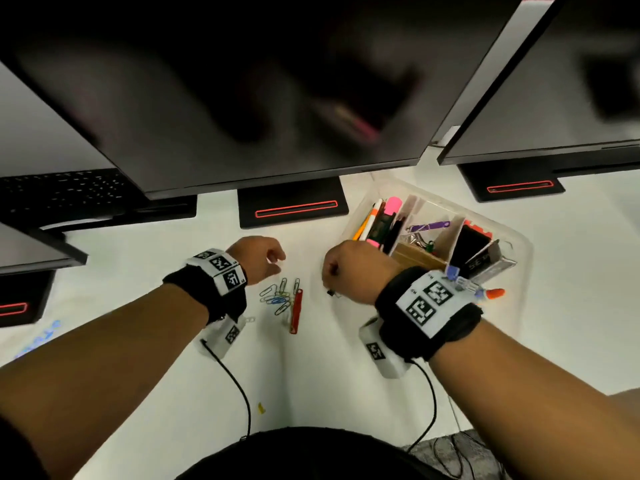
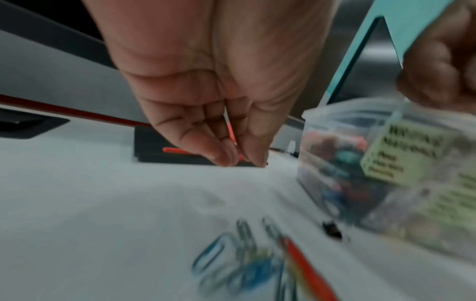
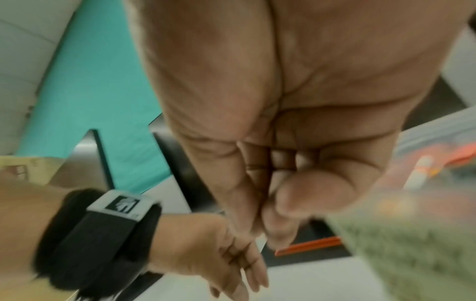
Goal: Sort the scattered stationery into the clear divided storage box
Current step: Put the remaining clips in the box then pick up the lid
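Several coloured paper clips (image 1: 277, 297) (image 2: 231, 260) lie in a heap on the white desk, with a red stick-shaped item (image 1: 296, 311) (image 2: 306, 266) along their right side. My left hand (image 1: 278, 263) (image 2: 242, 163) hovers just behind the heap, fingers hanging loosely and holding nothing. My right hand (image 1: 327, 275) (image 3: 268, 230) is curled, thumb against the fingers, with nothing showing in it. It hangs over a small black binder clip (image 1: 330, 292) (image 2: 332, 231) lying on the desk. The clear divided box (image 1: 524, 258) (image 2: 360, 183) stands right of that hand, holding pens, clips and pads.
Large monitors overhang the back of the desk, and their black stands (image 1: 292, 206) sit behind my hands. A keyboard (image 1: 62, 192) is at the far left. A yellow scrap (image 1: 261, 407) and a white paper clip (image 1: 250, 319) lie near me. Wrist cables trail toward my body.
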The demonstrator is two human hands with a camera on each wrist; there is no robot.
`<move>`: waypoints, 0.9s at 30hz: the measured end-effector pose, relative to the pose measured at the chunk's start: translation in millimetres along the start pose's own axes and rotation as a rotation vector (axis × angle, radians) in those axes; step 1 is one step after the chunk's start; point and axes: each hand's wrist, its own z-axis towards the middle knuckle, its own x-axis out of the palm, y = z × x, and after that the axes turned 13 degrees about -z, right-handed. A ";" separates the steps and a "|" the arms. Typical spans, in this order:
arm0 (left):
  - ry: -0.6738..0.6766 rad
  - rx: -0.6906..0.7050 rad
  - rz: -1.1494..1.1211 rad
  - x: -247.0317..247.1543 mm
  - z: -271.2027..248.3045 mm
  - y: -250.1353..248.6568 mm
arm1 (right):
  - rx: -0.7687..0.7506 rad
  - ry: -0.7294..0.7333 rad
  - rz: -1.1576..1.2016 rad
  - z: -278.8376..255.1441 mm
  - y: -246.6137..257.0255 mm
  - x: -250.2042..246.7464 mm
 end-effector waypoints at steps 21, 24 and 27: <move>0.047 -0.122 -0.002 49.1 -18.3 56.9 | 0.042 0.212 -0.192 11.8 15.9 89.4; 0.001 -0.092 0.039 50.8 -9.0 45.1 | 0.022 0.064 -0.125 3.9 17.5 61.9; -0.014 -0.076 0.043 57.5 -2.8 37.2 | 0.073 -0.173 0.038 -7.1 12.2 22.4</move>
